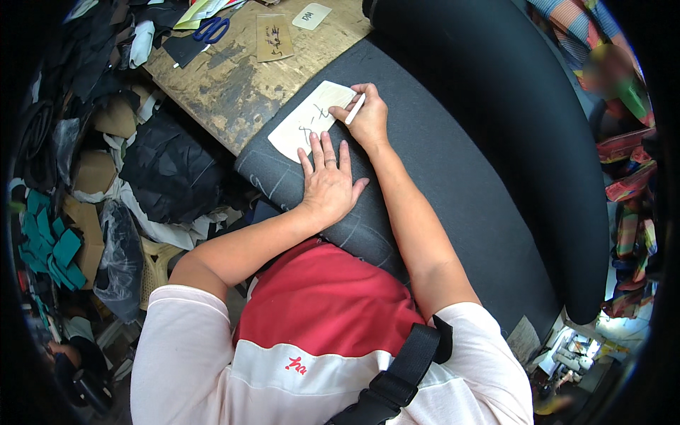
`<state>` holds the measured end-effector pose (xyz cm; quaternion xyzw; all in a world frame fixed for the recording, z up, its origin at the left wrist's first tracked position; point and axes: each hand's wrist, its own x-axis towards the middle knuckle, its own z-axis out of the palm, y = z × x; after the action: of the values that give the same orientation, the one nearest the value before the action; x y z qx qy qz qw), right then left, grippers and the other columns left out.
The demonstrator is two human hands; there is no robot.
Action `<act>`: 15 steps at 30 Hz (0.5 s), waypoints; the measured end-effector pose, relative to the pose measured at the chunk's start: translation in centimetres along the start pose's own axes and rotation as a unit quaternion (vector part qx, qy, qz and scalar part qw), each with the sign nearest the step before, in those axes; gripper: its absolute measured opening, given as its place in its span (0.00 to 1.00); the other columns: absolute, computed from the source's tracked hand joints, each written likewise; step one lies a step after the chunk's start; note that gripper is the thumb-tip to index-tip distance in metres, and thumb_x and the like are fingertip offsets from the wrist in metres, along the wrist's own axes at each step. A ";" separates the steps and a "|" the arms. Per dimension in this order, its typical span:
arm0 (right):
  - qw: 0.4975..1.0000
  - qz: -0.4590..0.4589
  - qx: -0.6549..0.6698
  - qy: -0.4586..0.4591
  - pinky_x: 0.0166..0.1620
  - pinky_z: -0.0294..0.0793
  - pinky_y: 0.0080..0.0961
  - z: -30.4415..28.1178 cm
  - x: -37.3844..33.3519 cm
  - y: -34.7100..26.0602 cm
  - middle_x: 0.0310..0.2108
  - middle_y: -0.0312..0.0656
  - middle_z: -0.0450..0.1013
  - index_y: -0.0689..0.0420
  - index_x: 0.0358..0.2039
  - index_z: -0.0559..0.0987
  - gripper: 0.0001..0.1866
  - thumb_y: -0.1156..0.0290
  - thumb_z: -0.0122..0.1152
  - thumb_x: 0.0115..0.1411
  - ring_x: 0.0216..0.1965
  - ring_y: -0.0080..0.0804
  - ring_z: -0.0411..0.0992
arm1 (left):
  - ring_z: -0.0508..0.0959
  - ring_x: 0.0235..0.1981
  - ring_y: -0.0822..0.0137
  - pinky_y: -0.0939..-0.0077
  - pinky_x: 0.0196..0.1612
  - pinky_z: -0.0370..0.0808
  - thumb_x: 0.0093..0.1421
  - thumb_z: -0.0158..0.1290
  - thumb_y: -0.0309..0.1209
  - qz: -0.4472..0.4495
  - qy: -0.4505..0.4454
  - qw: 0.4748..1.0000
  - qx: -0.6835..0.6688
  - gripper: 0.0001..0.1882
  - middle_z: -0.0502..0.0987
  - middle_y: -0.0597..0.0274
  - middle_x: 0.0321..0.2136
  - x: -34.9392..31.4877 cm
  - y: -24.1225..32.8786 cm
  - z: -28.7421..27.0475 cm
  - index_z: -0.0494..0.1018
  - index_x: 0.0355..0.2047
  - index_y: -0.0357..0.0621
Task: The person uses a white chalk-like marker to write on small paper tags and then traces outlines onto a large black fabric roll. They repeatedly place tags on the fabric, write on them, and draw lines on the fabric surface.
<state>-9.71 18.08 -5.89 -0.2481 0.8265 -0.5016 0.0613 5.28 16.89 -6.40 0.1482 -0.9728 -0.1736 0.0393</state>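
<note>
A pale pattern card (316, 110) with dark handwriting lies on dark grey fabric (460, 177) spread over the table. My left hand (329, 183) is laid flat with fingers spread, the fingertips over the card's near edge and the palm on the fabric. In my right hand (368, 122) is a slim white chalk stick (356, 108), gripped between thumb and fingers at the card's right edge. Its lower tip is close to the card; whether it touches the fabric I cannot tell. White drawn outlines (273, 180) show on the fabric left of and below my left hand.
A thick roll of dark fabric (510, 106) runs along the right. On the worn wooden table (219, 99) lie blue-handled scissors (211, 30), a brown card (274, 37) and a small pale card (312, 15). Black scraps (170, 156) and boxes are heaped beyond the table's left edge.
</note>
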 end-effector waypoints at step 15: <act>0.962 0.084 0.206 -0.155 0.28 0.70 0.18 -2.0 -2.2 -3.4 0.22 0.37 0.73 0.63 0.35 0.79 0.15 0.62 0.54 0.62 0.23 0.20 0.69 | 0.42 0.64 0.32 0.32 0.61 0.38 0.55 0.51 0.51 -0.036 0.038 0.998 -0.034 0.43 0.47 0.27 0.61 -0.1 0.2 0.0 0.54 0.60 0.30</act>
<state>-7.34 19.43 -2.36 -0.2342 0.7034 -0.6096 0.2806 5.37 17.06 -6.32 0.1883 -0.9581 -0.2021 0.0753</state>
